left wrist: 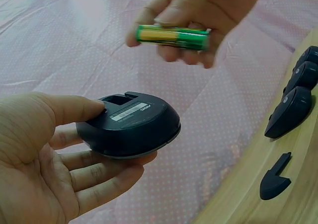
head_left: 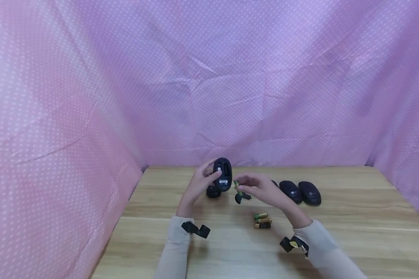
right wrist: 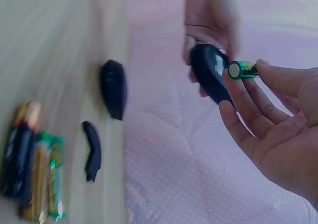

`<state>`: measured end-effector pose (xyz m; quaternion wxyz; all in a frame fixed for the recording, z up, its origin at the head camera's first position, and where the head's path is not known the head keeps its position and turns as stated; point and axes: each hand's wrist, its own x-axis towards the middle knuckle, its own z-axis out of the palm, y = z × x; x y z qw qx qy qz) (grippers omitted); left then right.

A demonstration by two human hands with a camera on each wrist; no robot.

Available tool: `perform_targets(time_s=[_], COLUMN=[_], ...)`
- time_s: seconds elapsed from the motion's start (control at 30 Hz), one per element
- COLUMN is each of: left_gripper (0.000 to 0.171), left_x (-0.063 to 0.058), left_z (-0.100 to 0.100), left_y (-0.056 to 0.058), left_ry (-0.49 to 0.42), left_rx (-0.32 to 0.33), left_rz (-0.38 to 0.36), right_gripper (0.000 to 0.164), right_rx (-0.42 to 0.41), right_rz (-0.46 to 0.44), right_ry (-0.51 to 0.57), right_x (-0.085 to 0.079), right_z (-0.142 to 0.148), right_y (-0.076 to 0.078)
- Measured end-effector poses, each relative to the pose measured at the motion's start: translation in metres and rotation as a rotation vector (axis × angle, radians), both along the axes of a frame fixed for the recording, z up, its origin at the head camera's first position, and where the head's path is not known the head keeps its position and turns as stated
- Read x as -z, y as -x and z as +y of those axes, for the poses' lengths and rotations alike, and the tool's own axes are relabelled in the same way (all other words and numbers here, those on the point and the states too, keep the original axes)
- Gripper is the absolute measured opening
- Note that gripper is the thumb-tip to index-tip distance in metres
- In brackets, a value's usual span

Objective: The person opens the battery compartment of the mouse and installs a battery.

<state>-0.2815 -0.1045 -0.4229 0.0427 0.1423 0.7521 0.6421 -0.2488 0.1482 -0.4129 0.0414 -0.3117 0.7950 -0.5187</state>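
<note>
My left hand (head_left: 197, 185) grips a black computer mouse (head_left: 225, 186), its underside turned toward me and its battery slot uncovered. In the left wrist view my thumb presses on the underside of that mouse (left wrist: 134, 127), beside the slot. Just to the right, my right hand (head_left: 262, 188) pinches a green-and-gold battery (left wrist: 171, 37) between thumb and fingers, apart from the mouse. Below this hand a black battery cover (left wrist: 275, 182) with a narrow arm lies on the table.
Several loose batteries (head_left: 263, 220) lie side by side nearer me on the wooden table (head_left: 230, 252). Black mice (head_left: 310, 193) stand in a row beyond my right hand, partly hidden by it. Another mouse (head_left: 213, 192) sits below the held one. Pink dotted cloth (head_left: 230, 97) surrounds the table.
</note>
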Motion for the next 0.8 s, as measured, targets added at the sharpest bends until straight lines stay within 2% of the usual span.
perform_targets(time_s=[0.1, 0.2, 0.37, 0.5, 0.8], left_gripper=[0.054, 0.053, 0.053, 0.054, 0.054], left_x=[0.002, 0.004, 0.009, 0.010, 0.017], left_z=[0.001, 0.003, 0.006, 0.009, 0.019], left_y=[-0.001, -0.001, -0.001, 0.001, 0.004], left_ry=[0.024, 0.042, 0.059, 0.071, 0.085], left_rx=[0.004, 0.014, 0.019, 0.025, 0.044], left_rz=[-0.015, -0.023, -0.032, -0.034, -0.031], right_gripper=[0.030, 0.028, 0.025, 0.024, 0.024], right_rx=[0.049, 0.100, 0.232, 0.288, 0.358], right_rz=[-0.022, -0.003, 0.023, 0.011, 0.059], right_ry=[0.097, 0.190, 0.275, 0.353, 0.357], right_x=[0.000, 0.003, 0.007, 0.009, 0.014], right_z=[-0.003, -0.006, -0.007, -0.007, -0.009], right_y=[0.004, 0.007, 0.011, 0.014, 0.017])
